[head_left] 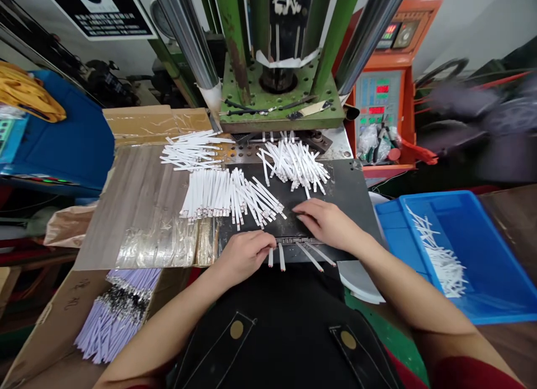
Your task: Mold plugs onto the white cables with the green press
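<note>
My left hand [247, 253] is closed at the near edge of the black work plate [348, 193], thumb and forefinger pinched at the upper end of a short white strip [271, 258]. To its right, several more white strips [282, 257] stick out toward me from a slim metal holder [293, 240]. My right hand [329, 224] hovers over the plate with fingers bent and slightly apart; I see nothing in them. Just beyond its fingertips lies a loose pile of white strips [296, 164]. A neater row of white strips [210, 194] lies beyond my left hand.
A green press [281, 117] with steel columns stands behind the plate. An orange control box [409, 109] is at back right. Right of me sits a blue bin [495, 266] with white strips inside. At lower left, a cardboard box [46, 333] holds purple strips [107, 327].
</note>
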A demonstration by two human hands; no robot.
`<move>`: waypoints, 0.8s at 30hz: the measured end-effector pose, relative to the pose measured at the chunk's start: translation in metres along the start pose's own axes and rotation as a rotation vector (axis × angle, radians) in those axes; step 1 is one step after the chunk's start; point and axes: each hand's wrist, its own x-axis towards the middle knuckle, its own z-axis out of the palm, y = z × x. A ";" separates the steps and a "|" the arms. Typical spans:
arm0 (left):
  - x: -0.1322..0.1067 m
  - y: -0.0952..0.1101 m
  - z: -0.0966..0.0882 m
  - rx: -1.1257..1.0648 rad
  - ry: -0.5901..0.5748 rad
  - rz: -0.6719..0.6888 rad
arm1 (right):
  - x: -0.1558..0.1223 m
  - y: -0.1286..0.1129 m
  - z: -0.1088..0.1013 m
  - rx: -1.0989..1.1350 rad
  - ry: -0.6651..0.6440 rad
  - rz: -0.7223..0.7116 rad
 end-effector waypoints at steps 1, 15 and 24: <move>-0.002 -0.001 0.001 0.001 0.011 0.008 | 0.013 -0.003 0.004 -0.011 -0.029 0.020; -0.009 -0.026 -0.003 0.294 0.057 -0.006 | 0.062 -0.050 0.033 0.034 -0.249 0.109; 0.007 -0.038 -0.075 0.280 0.009 0.010 | 0.063 0.032 -0.048 -0.169 0.179 0.134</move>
